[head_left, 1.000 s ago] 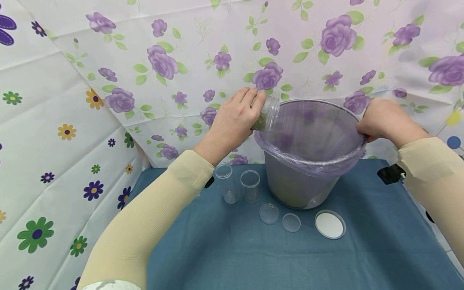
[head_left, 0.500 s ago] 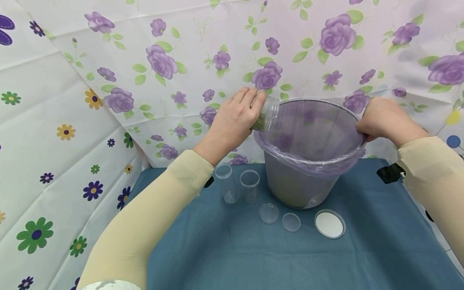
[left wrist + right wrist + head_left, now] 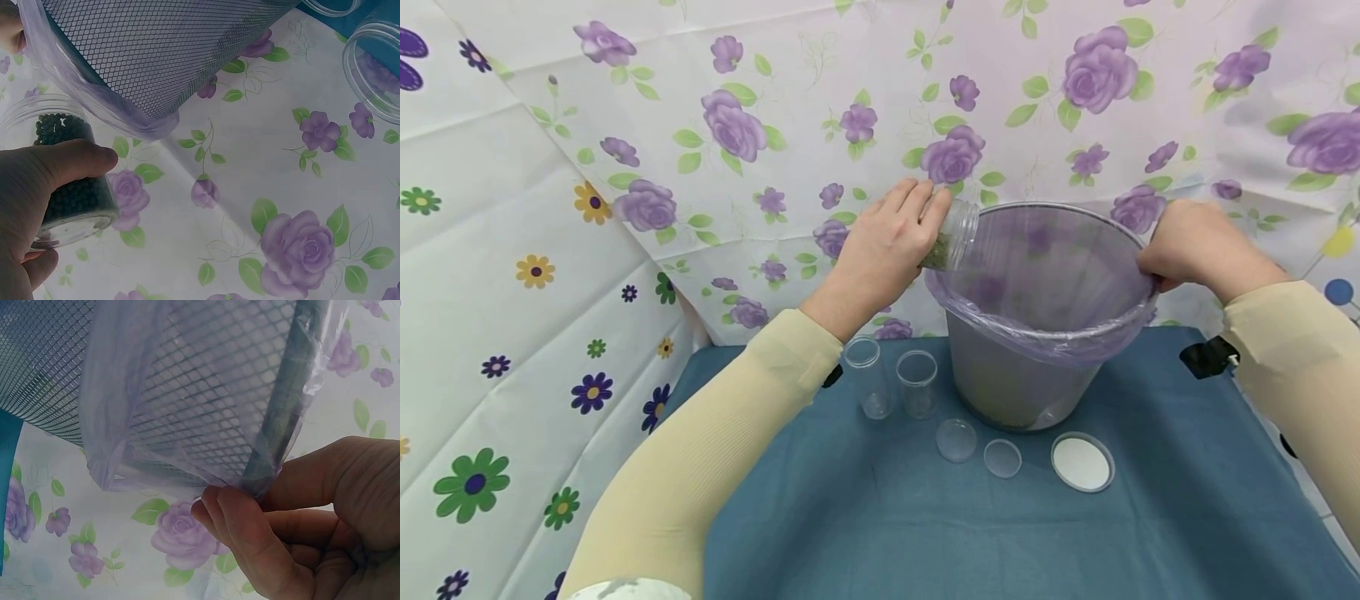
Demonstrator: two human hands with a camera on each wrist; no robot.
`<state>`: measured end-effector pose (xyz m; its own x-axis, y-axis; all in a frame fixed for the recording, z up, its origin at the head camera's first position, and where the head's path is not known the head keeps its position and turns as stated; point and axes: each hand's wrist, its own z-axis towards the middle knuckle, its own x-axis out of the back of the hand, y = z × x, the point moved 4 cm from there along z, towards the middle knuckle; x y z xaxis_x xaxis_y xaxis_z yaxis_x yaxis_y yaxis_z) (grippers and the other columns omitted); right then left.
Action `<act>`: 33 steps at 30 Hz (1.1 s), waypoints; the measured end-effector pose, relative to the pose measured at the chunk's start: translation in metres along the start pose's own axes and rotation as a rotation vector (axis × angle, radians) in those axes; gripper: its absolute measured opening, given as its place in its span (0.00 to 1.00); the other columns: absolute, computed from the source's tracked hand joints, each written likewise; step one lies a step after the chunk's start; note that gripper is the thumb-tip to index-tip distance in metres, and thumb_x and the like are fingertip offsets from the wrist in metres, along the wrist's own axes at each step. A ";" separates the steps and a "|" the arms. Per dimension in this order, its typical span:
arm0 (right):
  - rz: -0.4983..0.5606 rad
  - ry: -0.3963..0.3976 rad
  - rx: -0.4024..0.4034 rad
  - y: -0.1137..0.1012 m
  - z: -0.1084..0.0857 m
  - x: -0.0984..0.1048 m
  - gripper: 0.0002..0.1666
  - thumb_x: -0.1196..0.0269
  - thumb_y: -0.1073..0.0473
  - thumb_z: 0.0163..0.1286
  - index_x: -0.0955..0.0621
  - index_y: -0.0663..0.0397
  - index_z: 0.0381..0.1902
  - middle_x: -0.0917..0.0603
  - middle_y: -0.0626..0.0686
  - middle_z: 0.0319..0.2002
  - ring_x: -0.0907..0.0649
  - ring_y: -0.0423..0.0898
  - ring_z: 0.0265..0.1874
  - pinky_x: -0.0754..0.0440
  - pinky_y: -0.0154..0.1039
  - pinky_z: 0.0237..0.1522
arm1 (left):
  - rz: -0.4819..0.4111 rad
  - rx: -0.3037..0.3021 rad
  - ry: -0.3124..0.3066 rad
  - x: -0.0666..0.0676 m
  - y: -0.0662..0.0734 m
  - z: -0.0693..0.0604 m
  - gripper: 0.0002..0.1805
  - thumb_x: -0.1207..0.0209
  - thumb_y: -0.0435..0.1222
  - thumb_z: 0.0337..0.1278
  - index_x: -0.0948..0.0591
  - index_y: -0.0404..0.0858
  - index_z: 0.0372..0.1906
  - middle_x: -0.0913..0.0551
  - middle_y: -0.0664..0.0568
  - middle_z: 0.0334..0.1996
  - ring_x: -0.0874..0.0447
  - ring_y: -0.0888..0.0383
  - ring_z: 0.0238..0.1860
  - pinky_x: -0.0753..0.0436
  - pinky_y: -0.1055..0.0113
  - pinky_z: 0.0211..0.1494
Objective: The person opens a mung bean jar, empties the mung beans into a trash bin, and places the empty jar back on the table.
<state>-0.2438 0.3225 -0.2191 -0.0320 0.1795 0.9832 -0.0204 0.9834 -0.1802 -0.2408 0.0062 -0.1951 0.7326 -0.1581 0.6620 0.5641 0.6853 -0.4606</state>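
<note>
My left hand [image 3: 895, 233] grips a clear plastic jar [image 3: 955, 237] of small green beans [image 3: 78, 197], tipped sideways with its mouth over the left edge of a mesh wastebasket [image 3: 1011, 392]. In the left wrist view, the thumb lies across the jar and beans fill much of it. A thin purple bin bag [image 3: 1067, 352] lines the wastebasket and is folded over its rim. On the far side, my right hand [image 3: 294, 531] pinches the bagged rim between thumb and fingers. The inside bottom of the wastebasket is hidden.
Two clear jars without lids, a taller one [image 3: 874, 383] and a shorter one [image 3: 919, 387], stand left of the wastebasket. Before it lie two clear lids, a larger [image 3: 957, 441] and a smaller [image 3: 1002, 458], plus a white-lined lid [image 3: 1082, 462]. Blue cloth [image 3: 925, 550] covers the table; floral sheeting hangs behind.
</note>
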 end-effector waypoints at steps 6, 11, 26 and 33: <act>0.014 -0.013 -0.012 0.000 0.000 -0.001 0.12 0.45 0.60 0.48 0.20 0.58 0.11 0.20 0.47 0.08 0.20 0.44 0.12 0.30 0.38 0.20 | 0.005 0.004 0.014 0.000 0.000 0.000 0.30 0.38 0.30 0.44 0.30 0.35 0.59 0.23 0.41 0.56 0.27 0.46 0.60 0.23 0.57 0.61; 0.008 -0.014 -0.013 0.000 -0.001 0.000 0.12 0.45 0.60 0.48 0.20 0.58 0.11 0.20 0.47 0.08 0.20 0.44 0.12 0.30 0.38 0.20 | 0.007 0.001 0.034 -0.001 0.001 0.000 0.27 0.42 0.29 0.49 0.29 0.35 0.59 0.23 0.40 0.56 0.26 0.46 0.59 0.24 0.58 0.62; 0.002 -0.007 -0.010 0.000 0.000 -0.001 0.12 0.44 0.60 0.49 0.20 0.58 0.12 0.20 0.47 0.09 0.20 0.44 0.12 0.30 0.39 0.20 | 0.008 -0.003 0.047 -0.003 0.002 0.001 0.24 0.46 0.28 0.54 0.29 0.35 0.59 0.23 0.40 0.56 0.26 0.46 0.60 0.24 0.58 0.62; 0.002 -0.006 -0.008 0.000 0.001 0.000 0.12 0.44 0.60 0.49 0.20 0.59 0.12 0.20 0.47 0.08 0.20 0.44 0.12 0.30 0.39 0.21 | 0.011 -0.005 0.047 -0.003 0.002 0.000 0.24 0.46 0.28 0.54 0.29 0.35 0.59 0.23 0.40 0.56 0.27 0.46 0.60 0.25 0.59 0.62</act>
<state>-0.2445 0.3229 -0.2197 -0.0378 0.1812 0.9827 -0.0121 0.9833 -0.1817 -0.2422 0.0083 -0.1980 0.7559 -0.1836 0.6285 0.5575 0.6837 -0.4708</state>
